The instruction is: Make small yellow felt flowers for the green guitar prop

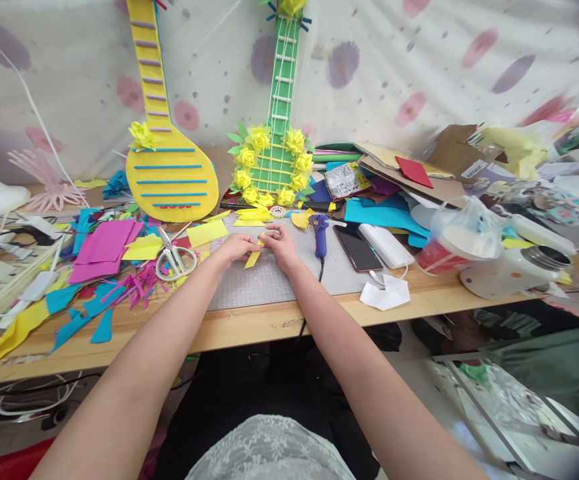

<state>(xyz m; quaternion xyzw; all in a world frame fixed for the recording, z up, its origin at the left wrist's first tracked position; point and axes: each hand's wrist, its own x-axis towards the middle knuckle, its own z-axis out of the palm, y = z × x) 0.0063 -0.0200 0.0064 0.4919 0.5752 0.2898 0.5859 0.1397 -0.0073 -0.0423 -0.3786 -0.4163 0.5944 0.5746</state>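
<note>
Between my two hands, over the grey cutting mat (249, 288), is a narrow yellow paper strip (253, 259). My left hand (239, 248) pinches it from the left, and the fingers of my right hand (280, 245) close on its upper end. The strip's lower end hangs free, slanting down to the left. More yellow paper pieces (252, 215) lie just beyond the hands. A blue glue gun (321, 235) rests right of my right hand, its cord running toward the table edge. White-handled scissors (175, 260) lie left of my left hand.
A yellow paper instrument (172, 180) and a green one (280, 147) ringed with yellow flowers lean at the back. Magenta sheets (103, 250) and scraps crowd the left. A phone (358, 248), a white power bank (386, 245), a lidded cup (452, 243) and a wide-mouthed bottle (514, 270) stand right.
</note>
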